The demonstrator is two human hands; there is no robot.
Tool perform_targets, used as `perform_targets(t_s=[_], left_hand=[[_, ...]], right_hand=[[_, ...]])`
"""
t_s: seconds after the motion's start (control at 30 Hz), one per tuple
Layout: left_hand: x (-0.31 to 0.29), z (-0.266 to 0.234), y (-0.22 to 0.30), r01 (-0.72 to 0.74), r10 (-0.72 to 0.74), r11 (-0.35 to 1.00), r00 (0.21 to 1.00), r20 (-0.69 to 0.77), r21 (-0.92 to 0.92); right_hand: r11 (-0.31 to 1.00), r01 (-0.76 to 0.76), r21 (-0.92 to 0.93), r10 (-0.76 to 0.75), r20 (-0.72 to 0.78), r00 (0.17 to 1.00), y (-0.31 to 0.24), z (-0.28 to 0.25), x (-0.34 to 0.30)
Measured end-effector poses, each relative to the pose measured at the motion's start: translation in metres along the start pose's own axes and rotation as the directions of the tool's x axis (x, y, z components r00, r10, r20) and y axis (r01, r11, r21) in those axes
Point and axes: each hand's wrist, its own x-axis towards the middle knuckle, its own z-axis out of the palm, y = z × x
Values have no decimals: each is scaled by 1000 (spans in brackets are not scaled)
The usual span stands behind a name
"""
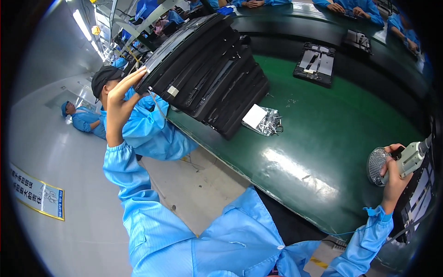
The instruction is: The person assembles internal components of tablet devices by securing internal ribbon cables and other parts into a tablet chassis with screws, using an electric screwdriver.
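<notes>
1. While the left hand [121, 108] was at the upper corner of the stack [203, 78], its fingers were nearly straight; whether they pinched anything, I could not tell.
2. Right hand [393, 180]: fingers curled closed around a pale tool [410, 159], near a round dish [377, 167]; contact with the dish unclear.
3. Stack sat at the left of the green bench [332, 138], near its edge, layers uneven.
4. Judged risk: a one-cornered pull could have started the layers sliding.
5. A bag [270, 122] of silver bits lay just beside it; a slide might have scattered them.
6. Co-worker [157, 134] close by; a bumped arm could have jogged the stack.
7. A careless swing of the tool might have knocked the dish.
</notes>
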Motion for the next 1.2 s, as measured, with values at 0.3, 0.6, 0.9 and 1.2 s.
perform_targets(t_s=[0.3, 0.6, 0.9, 1.2], left_hand=[[21, 23, 2, -177, 360, 891, 837, -412, 419], [33, 41, -42, -258, 363, 927, 796, -485, 271], [72, 34, -6, 109, 250, 922, 565, -786, 372], [53, 54, 130, -145, 556, 806, 520, -648, 574]], right_hand=[[1000, 5, 17, -5, 32, 999, 0, 1, -3], [998, -8, 54, 6, 32, 999, -3, 1, -7], [998, -11, 65, 8, 43, 999, -5, 4, -8], [996, -7, 89, 5, 28, 1000, -11, 4, -7]])
